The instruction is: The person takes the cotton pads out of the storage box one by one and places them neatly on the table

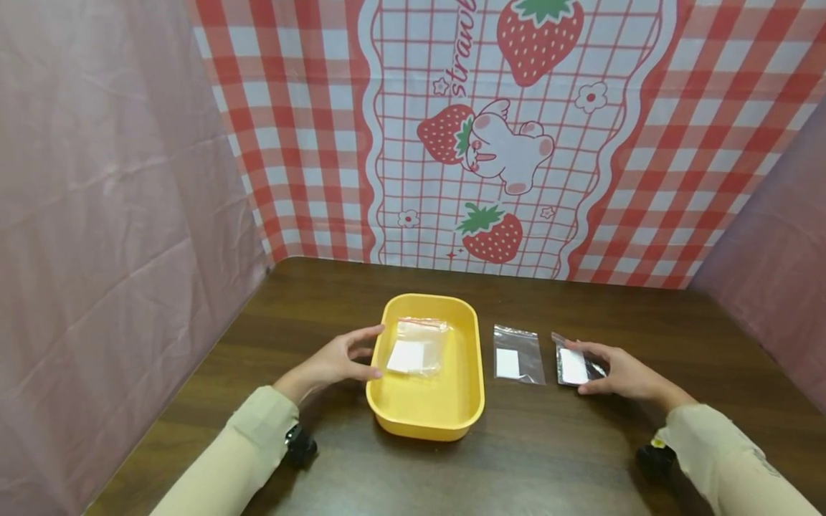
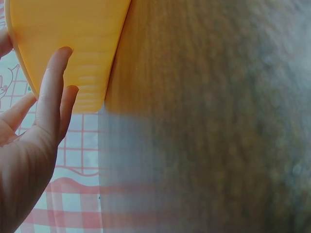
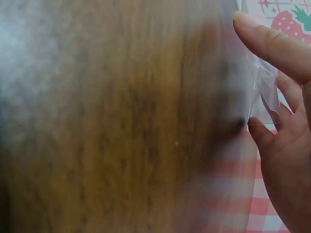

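A yellow plastic tray (image 1: 426, 423) stands on the table, holding a clear zip bag (image 1: 422, 349) with a white label. My left hand (image 1: 335, 367) is at the tray's left side, its fingers spread and fairly straight against the outer wall in the left wrist view. To the right, my right hand (image 1: 622, 373) holds a small clear zip bag (image 1: 573, 367) with a white label between thumb and fingers. That plastic (image 3: 265, 90) looks buckled in the right wrist view. Between tray and right hand, another labelled zip bag (image 1: 519, 356) lies flat.
The dark wooden table (image 1: 529, 451) meets a red-and-white checked strawberry cloth (image 1: 310, 143) at its back edge. Pink curtains (image 1: 116, 215) hang at both sides.
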Motion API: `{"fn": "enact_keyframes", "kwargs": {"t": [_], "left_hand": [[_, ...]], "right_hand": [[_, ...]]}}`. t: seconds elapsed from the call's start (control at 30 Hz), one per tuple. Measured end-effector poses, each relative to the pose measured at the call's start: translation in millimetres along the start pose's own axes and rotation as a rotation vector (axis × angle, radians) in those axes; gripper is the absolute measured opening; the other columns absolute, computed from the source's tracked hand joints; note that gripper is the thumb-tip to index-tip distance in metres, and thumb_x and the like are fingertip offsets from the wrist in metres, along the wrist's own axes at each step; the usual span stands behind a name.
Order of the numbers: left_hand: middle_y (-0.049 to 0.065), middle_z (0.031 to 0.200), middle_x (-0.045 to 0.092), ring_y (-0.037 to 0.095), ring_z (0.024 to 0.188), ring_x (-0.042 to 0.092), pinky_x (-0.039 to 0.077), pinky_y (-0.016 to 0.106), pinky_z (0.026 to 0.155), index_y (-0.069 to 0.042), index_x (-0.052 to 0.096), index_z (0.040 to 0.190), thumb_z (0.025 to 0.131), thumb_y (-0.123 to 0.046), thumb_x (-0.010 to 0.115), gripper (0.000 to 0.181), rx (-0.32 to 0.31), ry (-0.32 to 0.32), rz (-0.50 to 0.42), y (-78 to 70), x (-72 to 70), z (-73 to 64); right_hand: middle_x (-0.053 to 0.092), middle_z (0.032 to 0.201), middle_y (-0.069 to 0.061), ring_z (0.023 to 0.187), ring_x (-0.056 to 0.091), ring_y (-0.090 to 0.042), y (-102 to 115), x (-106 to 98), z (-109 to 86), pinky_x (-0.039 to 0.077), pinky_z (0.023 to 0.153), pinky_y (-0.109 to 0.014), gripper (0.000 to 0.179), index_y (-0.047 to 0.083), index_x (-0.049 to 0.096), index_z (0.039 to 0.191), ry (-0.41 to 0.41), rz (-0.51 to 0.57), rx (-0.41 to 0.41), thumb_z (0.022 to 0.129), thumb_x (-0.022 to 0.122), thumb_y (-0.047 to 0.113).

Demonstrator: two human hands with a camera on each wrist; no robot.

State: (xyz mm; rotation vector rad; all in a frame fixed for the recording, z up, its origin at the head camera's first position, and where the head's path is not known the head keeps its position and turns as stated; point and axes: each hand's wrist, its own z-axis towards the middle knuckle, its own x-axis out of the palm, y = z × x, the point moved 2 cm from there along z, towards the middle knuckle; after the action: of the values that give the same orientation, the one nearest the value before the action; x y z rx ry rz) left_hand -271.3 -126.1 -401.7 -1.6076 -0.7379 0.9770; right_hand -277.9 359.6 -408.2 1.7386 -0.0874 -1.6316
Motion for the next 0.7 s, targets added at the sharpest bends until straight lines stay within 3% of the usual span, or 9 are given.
{"fn": "enact_keyframes", "kwargs": {"t": [0.23, 0.5, 0.7], "left_hand": [[0.010, 0.146, 0.033, 0.033, 0.122, 0.044, 0.049, 0.037, 0.085, -0.008, 0.033, 0.144, 0.080, -0.005, 0.073, 0.076, 0.025, 0.018, -0.019, -1.3, 0.7, -0.7], [0.010, 0.146, 0.034, 0.032, 0.121, 0.044, 0.049, 0.038, 0.087, -0.011, 0.034, 0.144, 0.080, -0.007, 0.074, 0.076, 0.002, 0.011, -0.007, -1.3, 0.7, -0.8], [0.010, 0.146, 0.034, 0.032, 0.122, 0.044, 0.048, 0.038, 0.087, -0.011, 0.035, 0.144, 0.079, -0.007, 0.074, 0.076, 0.005, 0.014, -0.010, -0.1, -0.4, -0.1]], "right_hand": [[0.044, 0.133, -0.028, 0.121, 0.038, -0.046, -3.8, 2.3, 1.6, 0.036, 0.090, -0.058, 0.075, 0.001, 0.049, 0.133, 0.040, 0.002, -0.038, 0.072, 0.080, 0.030], [0.029, 0.139, -0.036, 0.127, 0.023, -0.053, -9.7, 3.7, 6.0, 0.023, 0.094, -0.068, 0.073, 0.003, 0.049, 0.133, 0.099, 0.070, 0.004, 0.072, 0.080, 0.027], [0.024, 0.141, -0.037, 0.127, 0.018, -0.056, -8.4, 2.2, 7.9, 0.019, 0.093, -0.070, 0.072, 0.004, 0.049, 0.133, 0.122, 0.080, 0.014, 0.072, 0.080, 0.027]]}}
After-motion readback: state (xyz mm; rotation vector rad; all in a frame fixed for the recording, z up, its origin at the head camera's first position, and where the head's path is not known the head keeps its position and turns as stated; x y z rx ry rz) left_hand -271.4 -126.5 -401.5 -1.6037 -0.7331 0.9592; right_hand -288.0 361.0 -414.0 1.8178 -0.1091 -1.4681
